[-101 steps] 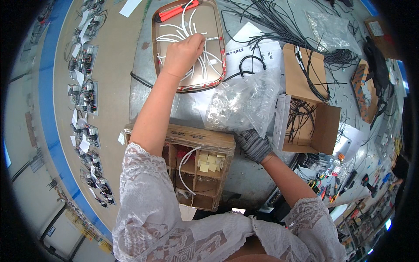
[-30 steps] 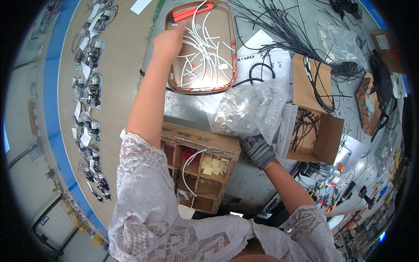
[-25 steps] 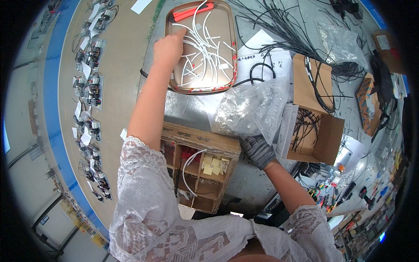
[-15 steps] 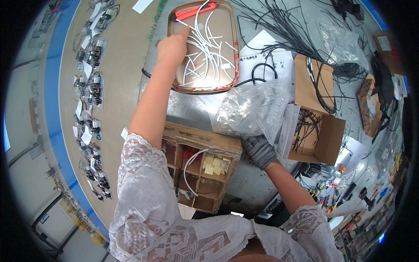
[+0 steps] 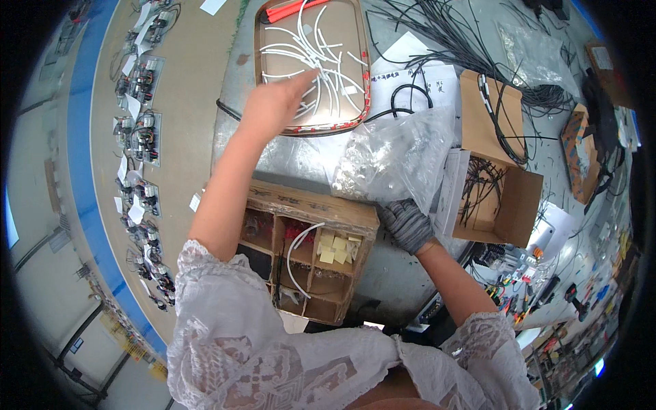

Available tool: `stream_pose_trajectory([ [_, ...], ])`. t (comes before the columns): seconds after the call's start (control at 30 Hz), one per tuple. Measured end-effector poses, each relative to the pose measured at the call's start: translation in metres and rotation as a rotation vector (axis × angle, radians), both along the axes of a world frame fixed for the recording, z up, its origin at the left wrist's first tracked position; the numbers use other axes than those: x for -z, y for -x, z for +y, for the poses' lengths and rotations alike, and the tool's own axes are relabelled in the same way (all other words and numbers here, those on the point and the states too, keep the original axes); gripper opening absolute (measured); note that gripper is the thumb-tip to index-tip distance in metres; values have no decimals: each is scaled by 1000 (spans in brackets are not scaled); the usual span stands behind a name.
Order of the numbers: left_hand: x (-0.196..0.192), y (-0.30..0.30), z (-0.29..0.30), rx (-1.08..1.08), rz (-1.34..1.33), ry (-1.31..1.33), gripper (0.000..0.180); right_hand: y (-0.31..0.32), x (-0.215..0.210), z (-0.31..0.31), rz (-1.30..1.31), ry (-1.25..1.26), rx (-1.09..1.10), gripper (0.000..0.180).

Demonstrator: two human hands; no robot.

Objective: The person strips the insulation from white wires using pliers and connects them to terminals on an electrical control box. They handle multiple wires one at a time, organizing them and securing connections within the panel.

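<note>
My bare left hand (image 5: 279,104) is over the lower left part of a shallow metal tray (image 5: 265,65). Its index finger is stretched out and meets the middle of a loose pile of thin white tube pieces (image 5: 331,78); the other fingers are partly hidden, and nothing shows gripped. A red utility knife (image 5: 283,11) lies along the tray's far edge. My right hand (image 5: 408,227), in a grey knitted glove, rests with fingers extended beside the corner of a divided cardboard box (image 5: 307,206). Its fingertips are close to the lower edge of a clear plastic bag (image 5: 389,160).
The divided box holds small yellowish pieces (image 5: 336,247) and a curved white tube (image 5: 294,263). Right of the bag stands an open carton (image 5: 519,205) with short black wires. Long black cables (image 5: 471,51) spread behind it. Wired assemblies (image 5: 142,140) line a surface at left.
My left hand has moved right and nearer across the tray, and the white tubes have shifted into a spread bunch. The right hand stays by the box corner. The whole view has shifted slightly.
</note>
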State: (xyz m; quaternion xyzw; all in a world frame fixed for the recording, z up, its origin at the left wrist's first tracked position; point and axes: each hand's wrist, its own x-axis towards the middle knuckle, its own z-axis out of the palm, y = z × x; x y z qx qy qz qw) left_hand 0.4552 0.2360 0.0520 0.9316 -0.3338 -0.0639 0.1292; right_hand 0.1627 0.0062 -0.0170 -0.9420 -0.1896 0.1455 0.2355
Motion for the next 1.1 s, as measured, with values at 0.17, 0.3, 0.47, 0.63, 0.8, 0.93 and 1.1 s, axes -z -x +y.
stream_pose_trajectory([
  [0.17, -9, 17, -4, 52, 70, -179, 48, 2, 6, 0, 55, -49, 56, 48],
  [0.3, -1, 16, 6, 35, 12, -186, 44, -1, 1, -1, 77, -12, -14, 47],
  [0.47, -5, 22, 2, -2, 35, -144, 43, 1, 7, 0, 19, -41, 9, 42],
  [0.63, 2, 28, -11, 38, 78, -149, 46, 1, 9, -1, -69, -49, 0, 38],
  [0.8, 1, 30, -11, 61, 103, -131, 49, 0, 7, 1, -159, 22, 18, 28],
  [0.93, 2, 32, -6, -13, 48, -99, 47, -4, 2, 0, -102, 31, -7, 31],
  [1.1, 2, 29, 0, -138, 47, -206, 43, -4, -1, 2, -88, 53, 11, 30],
])
